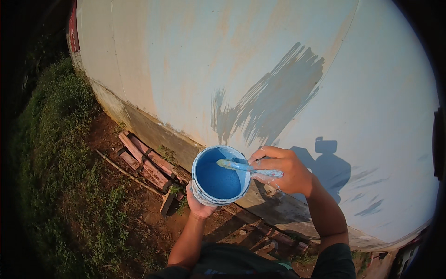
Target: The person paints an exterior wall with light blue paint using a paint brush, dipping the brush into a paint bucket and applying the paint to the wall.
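My left hand (201, 204) is wrapped round the lower side of a white paint bucket (213, 200) and holds it up. Blue paint (218, 179) lies inside, and its rim is smeared with paint. My right hand (285, 168), flecked with paint, is closed on the handle of a paintbrush (241, 165). The brush is coated in blue and its tip end reaches over the bucket's rim, above the paint; whether it touches the paint I cannot tell. Beyond the bucket rises a pale wall (186, 56) with a fresh, darker brushed patch (283, 93) on it.
Wooden planks (146, 160) and a long thin stick (127, 172) lie on bare soil at the wall's foot. Green weeds (60, 153) cover the ground on the left. A dark, stained base (148, 124) runs along the wall's bottom. My shadow (330, 169) falls on the wall.
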Demonstrator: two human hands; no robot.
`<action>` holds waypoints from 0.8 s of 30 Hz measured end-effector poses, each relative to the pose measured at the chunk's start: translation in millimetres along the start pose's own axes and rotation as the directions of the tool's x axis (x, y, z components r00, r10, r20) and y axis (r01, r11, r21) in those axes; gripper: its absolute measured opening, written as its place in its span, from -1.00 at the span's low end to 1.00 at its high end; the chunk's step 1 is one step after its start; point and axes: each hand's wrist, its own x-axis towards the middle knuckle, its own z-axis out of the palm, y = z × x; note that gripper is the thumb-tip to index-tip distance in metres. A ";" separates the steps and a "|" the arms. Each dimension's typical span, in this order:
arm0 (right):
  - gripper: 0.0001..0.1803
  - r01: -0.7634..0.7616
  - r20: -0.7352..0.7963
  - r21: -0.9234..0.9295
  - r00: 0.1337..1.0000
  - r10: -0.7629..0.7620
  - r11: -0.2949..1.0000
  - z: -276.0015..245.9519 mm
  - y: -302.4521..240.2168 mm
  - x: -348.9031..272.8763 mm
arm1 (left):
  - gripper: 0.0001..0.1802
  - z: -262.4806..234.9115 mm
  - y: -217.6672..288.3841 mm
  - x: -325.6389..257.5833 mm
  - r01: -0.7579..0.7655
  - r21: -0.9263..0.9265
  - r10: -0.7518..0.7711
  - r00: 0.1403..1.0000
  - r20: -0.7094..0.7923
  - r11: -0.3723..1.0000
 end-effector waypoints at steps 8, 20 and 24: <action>-0.71 0.001 -0.067 -0.065 0.998 -0.006 0.998 -3.5 26.3 10.6 | -0.06 11.9 -2.8 -0.6 -0.037 0.035 0.037 0.999 0.011 0.999; -0.66 -0.057 -0.098 -0.017 0.994 0.055 0.998 27.5 64.2 85.5 | -0.19 -1.2 72.3 42.6 -0.060 0.047 0.062 0.997 -0.049 0.997; -0.65 -0.041 -0.059 -0.067 0.998 0.037 0.997 41.8 76.4 111.2 | -0.18 -12.3 91.5 59.5 -0.094 0.087 0.103 0.988 -0.111 0.992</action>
